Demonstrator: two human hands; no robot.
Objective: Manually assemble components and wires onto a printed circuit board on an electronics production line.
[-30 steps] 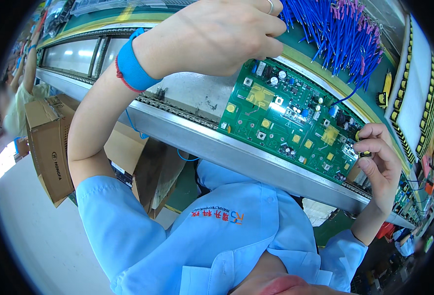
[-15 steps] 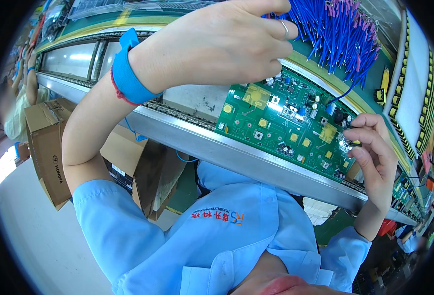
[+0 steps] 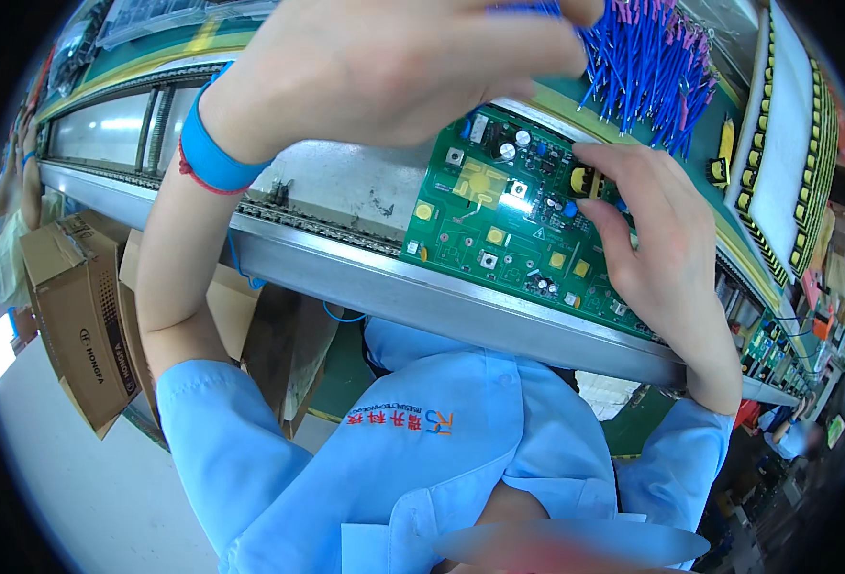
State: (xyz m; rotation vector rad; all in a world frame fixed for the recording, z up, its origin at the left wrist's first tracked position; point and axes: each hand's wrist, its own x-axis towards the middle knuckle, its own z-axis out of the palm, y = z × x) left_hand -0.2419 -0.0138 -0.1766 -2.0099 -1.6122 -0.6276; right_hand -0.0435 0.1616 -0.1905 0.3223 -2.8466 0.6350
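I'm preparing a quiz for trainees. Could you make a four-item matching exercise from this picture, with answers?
Things
1. Circuit board
2. Wire bundle
3. Wristband
4. Right hand

Descriptions
A. Around the left wrist
B. Thumb and finger on either side of a yellow-and-black component
C. Green
D. Blue with pink ends

Pairs: 1-C, 2-D, 3-A, 4-B

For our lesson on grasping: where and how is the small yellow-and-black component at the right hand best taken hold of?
Probably by its near and far ends, coming from the right: the component looks small and blocky, and the right hand has its thumb at the near end and a finger at the far one, leaving its left side exposed.
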